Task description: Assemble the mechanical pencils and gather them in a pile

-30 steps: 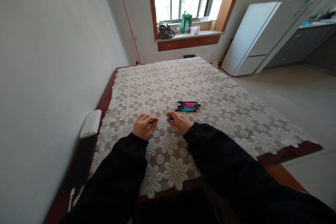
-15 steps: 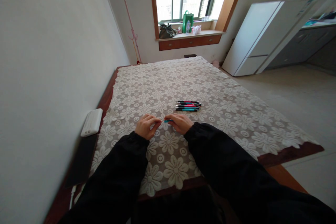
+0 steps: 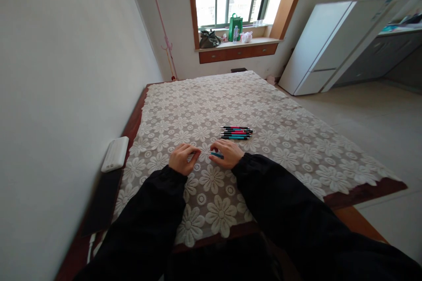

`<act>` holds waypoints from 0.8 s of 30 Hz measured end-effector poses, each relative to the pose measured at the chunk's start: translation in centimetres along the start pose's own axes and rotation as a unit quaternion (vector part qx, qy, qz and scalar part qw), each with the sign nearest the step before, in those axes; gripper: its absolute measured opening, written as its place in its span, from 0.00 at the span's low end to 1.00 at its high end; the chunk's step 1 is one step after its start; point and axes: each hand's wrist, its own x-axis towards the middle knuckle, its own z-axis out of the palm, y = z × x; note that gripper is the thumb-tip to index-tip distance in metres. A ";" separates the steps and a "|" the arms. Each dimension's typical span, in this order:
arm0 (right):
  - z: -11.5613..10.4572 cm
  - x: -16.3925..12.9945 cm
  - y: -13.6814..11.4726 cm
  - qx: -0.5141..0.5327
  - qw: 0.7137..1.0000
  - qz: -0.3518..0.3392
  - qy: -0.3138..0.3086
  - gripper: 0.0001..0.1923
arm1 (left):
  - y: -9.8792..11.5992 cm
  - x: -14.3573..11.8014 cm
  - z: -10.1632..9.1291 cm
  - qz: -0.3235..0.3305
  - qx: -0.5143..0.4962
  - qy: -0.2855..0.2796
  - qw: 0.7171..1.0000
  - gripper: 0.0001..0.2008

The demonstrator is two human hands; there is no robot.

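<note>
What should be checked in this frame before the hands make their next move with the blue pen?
1. Both hands on the pen: ok. The left hand pinches one end and the right hand holds the blue pen at the other.
2. Pen parts joined: cannot tell; only a thin pale length shows between the hands, too small to judge.
3. Pen lifted or resting on the lace tablecloth: cannot tell.
4. Other pens out of the way: ok. The pile of pens lies beyond the right hand, apart from it.
5. White box apart from the hands: ok, at the table's left edge by the wall.
</note>
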 end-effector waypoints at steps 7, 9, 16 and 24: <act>-0.4 -0.1 1.2 -0.045 0.998 0.006 -0.044 0.09 | -0.2 -0.1 0.1 -0.016 -0.001 0.005 1.000 0.06; -0.3 -0.1 1.6 -0.043 0.998 -0.001 -0.050 0.03 | -0.2 -0.1 0.1 -0.017 0.000 0.003 1.000 0.06; 0.1 -0.2 1.7 -0.015 0.998 -0.045 -0.030 0.12 | -0.2 0.0 0.1 -0.012 -0.007 -0.006 1.000 0.06; 0.4 -0.3 1.4 0.010 1.000 -0.007 -0.013 0.12 | -0.7 -0.2 0.5 0.035 0.001 -0.053 0.998 0.06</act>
